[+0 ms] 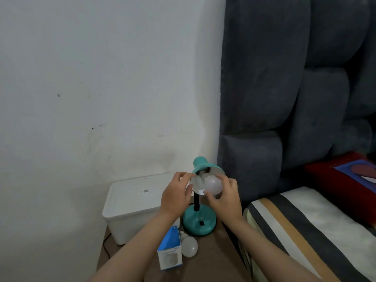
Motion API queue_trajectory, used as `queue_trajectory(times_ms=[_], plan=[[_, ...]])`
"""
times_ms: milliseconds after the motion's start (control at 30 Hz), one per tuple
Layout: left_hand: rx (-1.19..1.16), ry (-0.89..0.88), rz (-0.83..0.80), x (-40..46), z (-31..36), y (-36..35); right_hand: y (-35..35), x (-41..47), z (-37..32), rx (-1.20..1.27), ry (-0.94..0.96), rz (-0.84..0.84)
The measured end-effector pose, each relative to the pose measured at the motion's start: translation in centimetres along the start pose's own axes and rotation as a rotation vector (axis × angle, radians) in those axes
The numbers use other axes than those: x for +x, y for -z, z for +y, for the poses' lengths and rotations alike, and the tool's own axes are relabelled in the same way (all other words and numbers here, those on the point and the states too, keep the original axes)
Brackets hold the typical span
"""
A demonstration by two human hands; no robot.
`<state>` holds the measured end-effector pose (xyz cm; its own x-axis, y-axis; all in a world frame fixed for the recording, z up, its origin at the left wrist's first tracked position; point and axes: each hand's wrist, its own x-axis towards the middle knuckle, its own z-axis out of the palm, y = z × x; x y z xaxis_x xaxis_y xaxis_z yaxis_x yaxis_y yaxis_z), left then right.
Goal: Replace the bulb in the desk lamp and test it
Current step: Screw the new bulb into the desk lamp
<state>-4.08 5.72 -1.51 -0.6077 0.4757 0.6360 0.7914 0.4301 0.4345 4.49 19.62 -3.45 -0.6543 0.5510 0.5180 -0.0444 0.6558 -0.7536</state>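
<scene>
A teal desk lamp stands on a brown bedside table, its round base near the table's far edge. Its shade tilts toward me. My left hand grips the shade's left rim. My right hand holds a white bulb whose screw end sits at the socket inside the shade. Whether the bulb is fully seated in the socket cannot be told. A second white bulb lies loose on the table in front of the base, beside a blue and white bulb box.
A white lidded plastic box stands at the table's left, against the white wall. A dark cable hangs beside it. To the right are a grey padded headboard and a bed with a striped pillow.
</scene>
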Motion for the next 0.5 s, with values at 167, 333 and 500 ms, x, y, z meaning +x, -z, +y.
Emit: queue_trajectory(times_ms=[167,333,500], plan=[[-0.023,-0.088,0.009,0.5,-0.5,-0.4,-1.6,0.5,0.1,-0.014,0.035,0.081],[-0.071,-0.083,-0.005,1.1,-1.0,-0.8,-2.4,1.0,-0.2,-0.082,0.071,0.129],[-0.103,-0.082,-0.002,1.1,-0.9,-0.9,-2.4,1.1,-0.4,-0.152,0.072,0.104]])
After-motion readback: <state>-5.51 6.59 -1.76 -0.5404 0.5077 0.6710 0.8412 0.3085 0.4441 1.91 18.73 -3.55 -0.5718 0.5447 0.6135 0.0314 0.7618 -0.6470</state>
